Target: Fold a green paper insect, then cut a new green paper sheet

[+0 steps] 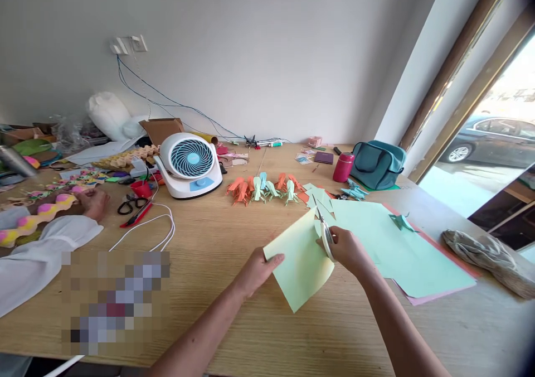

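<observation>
My left hand (pixel 259 271) pinches the left edge of a pale green sheet of paper (pixel 298 260), thumb on top, holding it tilted above the table. In my right hand (pixel 345 249) is a pair of scissors (pixel 326 237) with white handles. Their blades point away from me at the sheet's upper right edge; whether they are closed on the paper I cannot tell. Behind them lie small cut pieces of green paper (pixel 320 198). A row of folded orange and green paper figures (pixel 267 187) stands farther back. Large green sheets (pixel 359 226) lie to the right.
A white fan (pixel 190 165) stands at the back left, with a white cable (pixel 171 226) near it. Another person's hand (pixel 94 203) is at the far left. A pink bottle (pixel 343 167) and a teal bag (pixel 378 165) stand back right; a crumpled grey-brown cloth (pixel 485 260) lies at the right edge.
</observation>
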Demonstrator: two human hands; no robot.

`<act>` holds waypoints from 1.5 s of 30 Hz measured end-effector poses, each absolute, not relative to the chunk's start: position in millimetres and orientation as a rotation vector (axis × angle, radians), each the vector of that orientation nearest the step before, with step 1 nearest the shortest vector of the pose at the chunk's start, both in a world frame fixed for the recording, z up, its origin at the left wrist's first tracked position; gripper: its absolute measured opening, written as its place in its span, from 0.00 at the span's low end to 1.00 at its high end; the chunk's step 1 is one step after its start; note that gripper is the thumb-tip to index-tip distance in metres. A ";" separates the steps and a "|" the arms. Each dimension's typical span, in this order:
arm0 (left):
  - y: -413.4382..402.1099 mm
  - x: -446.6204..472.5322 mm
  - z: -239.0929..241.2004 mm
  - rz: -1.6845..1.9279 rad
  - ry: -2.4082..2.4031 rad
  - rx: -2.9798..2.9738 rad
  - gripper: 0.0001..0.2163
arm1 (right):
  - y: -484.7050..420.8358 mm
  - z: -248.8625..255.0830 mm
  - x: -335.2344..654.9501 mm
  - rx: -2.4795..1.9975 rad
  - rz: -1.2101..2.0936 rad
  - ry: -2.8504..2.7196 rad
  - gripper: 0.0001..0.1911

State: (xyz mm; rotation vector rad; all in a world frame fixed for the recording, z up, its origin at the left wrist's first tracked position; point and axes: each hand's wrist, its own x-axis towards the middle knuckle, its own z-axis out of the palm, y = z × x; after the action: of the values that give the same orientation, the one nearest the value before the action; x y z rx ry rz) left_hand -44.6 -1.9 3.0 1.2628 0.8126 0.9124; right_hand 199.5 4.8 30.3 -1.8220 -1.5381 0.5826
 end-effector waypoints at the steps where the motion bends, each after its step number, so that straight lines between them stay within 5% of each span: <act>1: -1.6 -43.0 -0.1 0.943 0.782 1.157 0.18 | 2.5 32.0 198.7 -1.810 0.588 -1.541 0.11; 10: -8.5 -40.6 -8.6 1.049 0.693 0.595 0.20 | -29.1 33.7 184.3 -1.712 0.606 -1.613 0.16; 29: -2.8 -57.7 -16.0 1.060 0.717 0.529 0.22 | -89.0 8.1 227.3 -1.680 -0.360 -2.154 0.09; 45: -4.8 -58.7 -11.4 1.052 0.706 0.488 0.21 | -84.3 17.7 220.5 -1.577 -0.433 -2.153 0.07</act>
State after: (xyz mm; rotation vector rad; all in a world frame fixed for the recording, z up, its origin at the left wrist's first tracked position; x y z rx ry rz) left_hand -58.7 -4.8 -11.4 0.4880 0.7062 1.0525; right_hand 220.5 -84.3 17.7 -1.5768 -2.1530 -0.4326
